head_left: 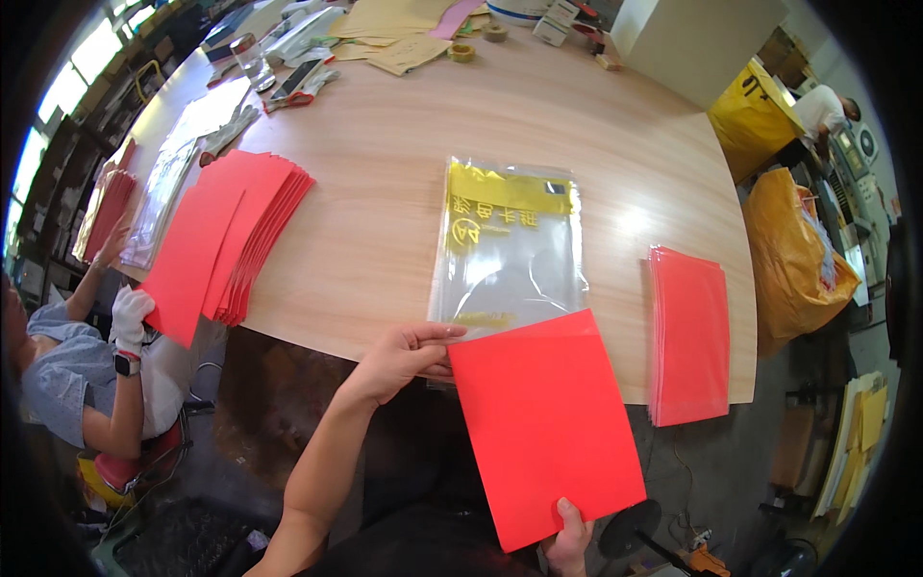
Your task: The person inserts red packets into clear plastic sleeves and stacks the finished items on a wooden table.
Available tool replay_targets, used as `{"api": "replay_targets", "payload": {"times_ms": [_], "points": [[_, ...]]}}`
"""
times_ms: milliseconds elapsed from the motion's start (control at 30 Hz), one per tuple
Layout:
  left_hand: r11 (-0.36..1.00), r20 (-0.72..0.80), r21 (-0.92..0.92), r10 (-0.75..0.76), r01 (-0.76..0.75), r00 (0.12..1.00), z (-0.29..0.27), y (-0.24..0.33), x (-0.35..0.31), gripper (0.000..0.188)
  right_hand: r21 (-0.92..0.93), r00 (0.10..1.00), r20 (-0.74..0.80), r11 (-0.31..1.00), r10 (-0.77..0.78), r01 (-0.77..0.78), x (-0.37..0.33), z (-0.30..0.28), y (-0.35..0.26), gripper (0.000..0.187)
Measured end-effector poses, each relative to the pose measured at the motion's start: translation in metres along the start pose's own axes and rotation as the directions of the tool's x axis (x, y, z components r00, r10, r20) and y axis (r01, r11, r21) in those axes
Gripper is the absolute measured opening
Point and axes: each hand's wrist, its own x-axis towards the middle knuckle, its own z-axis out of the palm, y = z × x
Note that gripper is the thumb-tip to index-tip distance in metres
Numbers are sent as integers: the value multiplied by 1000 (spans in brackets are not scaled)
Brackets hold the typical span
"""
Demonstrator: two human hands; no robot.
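Note:
My right hand (pixel 570 540) grips a red sheet of card (pixel 548 433) by its near edge, thumb on top; whether it is one sheet or several I cannot tell. The card is held tilted over the table's near edge. Its far edge overlaps the near end of a clear plastic bag (pixel 510 274) with yellow print, which lies flat on the table. My left hand (pixel 402 363) is closed in a pinch at the bag's near edge, beside the card's upper left corner; some of its fingertips are hidden.
Bagged red cards (pixel 690 337) are stacked at the table's right edge. A fanned pile of red cards (pixel 231 231) lies left, where a co-worker's gloved hand (pixel 131 315) touches it. Tape rolls (pixel 461 53), a glass (pixel 253 63) and a phone (pixel 297 80) sit far back. Yellow sacks (pixel 793 260) stand right.

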Motion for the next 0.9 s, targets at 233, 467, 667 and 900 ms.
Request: {"api": "replay_targets", "payload": {"times_ms": [233, 467, 667, 900], "points": [[988, 101, -120, 109, -97, 989, 20, -22, -15, 44, 117, 997, 77, 993, -25, 16, 6, 17, 3, 50], [831, -10, -520, 226, -198, 974, 71, -73, -7, 42, 114, 995, 11, 989, 95, -96, -12, 12, 4, 44], [994, 186, -19, 106, -105, 977, 126, -157, 18, 36, 51, 988, -28, 987, 152, -150, -25, -7, 16, 42], [999, 306, 37, -16, 4, 952, 116, -190, 4, 35, 116, 922, 326, 960, 207, -257, 29, -15, 48, 36]]}}
